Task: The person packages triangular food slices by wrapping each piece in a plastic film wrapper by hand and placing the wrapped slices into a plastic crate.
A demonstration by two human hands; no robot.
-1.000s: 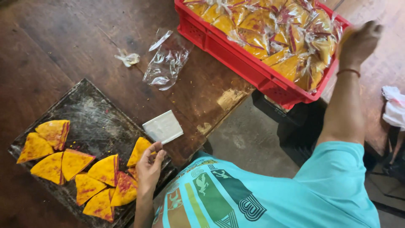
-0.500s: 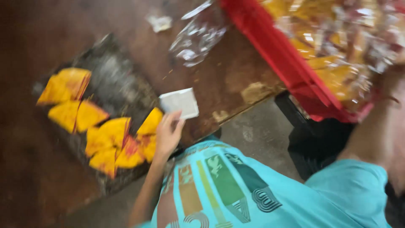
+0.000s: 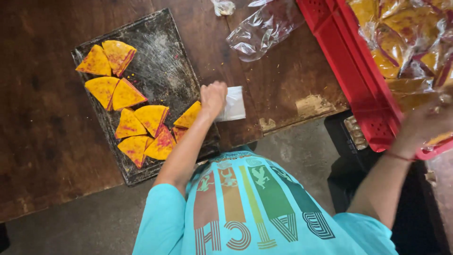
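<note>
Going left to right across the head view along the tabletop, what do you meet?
Dark baking tray with yellow triangular wedges → left hand touching a small white packet → crumpled clear plastic bag → red crate of bagged wedges → right hand, blurred.

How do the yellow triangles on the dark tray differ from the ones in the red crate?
The triangles on the tray lie bare and spread out flat; those in the crate are sealed in clear bags and heaped together. Both are yellow-orange with red streaks.
</note>
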